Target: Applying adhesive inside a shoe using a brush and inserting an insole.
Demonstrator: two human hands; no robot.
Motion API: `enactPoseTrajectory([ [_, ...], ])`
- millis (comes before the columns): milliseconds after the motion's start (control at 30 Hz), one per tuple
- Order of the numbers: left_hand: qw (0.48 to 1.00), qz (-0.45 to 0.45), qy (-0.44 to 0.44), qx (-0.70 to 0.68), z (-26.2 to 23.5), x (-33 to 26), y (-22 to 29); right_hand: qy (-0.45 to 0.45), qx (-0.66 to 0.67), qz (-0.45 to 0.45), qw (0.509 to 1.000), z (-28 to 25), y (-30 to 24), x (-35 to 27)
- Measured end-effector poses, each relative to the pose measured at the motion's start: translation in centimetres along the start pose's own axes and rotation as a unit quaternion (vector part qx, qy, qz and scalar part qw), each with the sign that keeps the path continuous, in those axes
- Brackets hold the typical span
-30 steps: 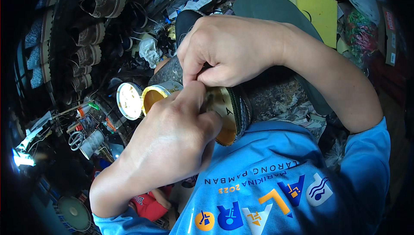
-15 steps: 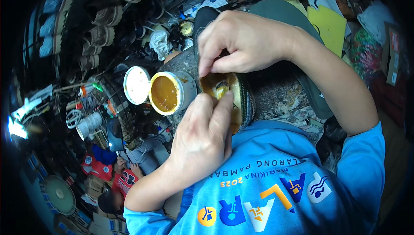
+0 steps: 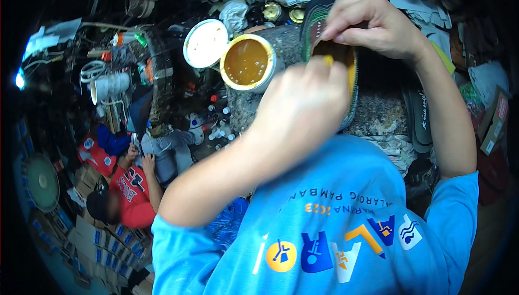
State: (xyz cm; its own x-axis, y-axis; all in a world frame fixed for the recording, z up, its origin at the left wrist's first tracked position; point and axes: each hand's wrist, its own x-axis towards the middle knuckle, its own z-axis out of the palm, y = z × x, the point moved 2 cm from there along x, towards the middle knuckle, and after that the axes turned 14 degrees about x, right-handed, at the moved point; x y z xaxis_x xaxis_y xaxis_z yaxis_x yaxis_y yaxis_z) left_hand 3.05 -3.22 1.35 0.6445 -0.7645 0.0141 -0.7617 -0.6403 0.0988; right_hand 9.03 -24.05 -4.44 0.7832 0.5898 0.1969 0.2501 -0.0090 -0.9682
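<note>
A shoe (image 3: pixel 308 32) with a dark green stitched edge lies in front of me, yellowish inside. My right hand (image 3: pixel 373 24) pinches the brown edge of its opening between thumb and fingers. Over the near part of the shoe, my left hand (image 3: pixel 308 97) is closed and blurred by motion. A small yellow tip (image 3: pixel 328 60) shows at its fingers; the rest of what it holds is hidden. Just left of the shoe stands an open white tub (image 3: pixel 277 60) of amber, glue-like paste. Its white lid (image 3: pixel 206 43) is tipped back beside it.
The tub and shoe rest on a worn, stained work surface (image 3: pixel 378 114). Two small open cans (image 3: pixel 272 11) sit beyond. Small bottles (image 3: pixel 219 130) stand lower left, near a seated person in red (image 3: pixel 132 192). Dark green insoles (image 3: pixel 419 124) lie right.
The whole view has shifted, with the tub, shoe and seated person now elsewhere in it. My left hand has moved across the shoe's opening; my right hand keeps its pinch.
</note>
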Motion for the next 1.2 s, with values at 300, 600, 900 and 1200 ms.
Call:
enactPoseTrajectory([
  [300,0.997,0.014,0.006,-0.071,-0.7,1.6,-2.1,0.022,0.022,0.054,0.998,-0.4,0.0,-0.5],
  [600,0.998,0.014,-0.001,-0.063,0.5,3.2,-3.0,0.026,0.021,0.062,0.998,-0.5,0.1,-0.4],
  [900,0.999,0.008,-0.028,-0.029,0.2,3.6,-1.8,0.045,0.027,0.056,0.997,-0.4,0.0,-0.4],
  [1200,0.999,0.022,-0.027,-0.019,0.2,3.2,-0.9,0.031,0.031,0.011,0.999,0.1,-0.2,-0.2],
])
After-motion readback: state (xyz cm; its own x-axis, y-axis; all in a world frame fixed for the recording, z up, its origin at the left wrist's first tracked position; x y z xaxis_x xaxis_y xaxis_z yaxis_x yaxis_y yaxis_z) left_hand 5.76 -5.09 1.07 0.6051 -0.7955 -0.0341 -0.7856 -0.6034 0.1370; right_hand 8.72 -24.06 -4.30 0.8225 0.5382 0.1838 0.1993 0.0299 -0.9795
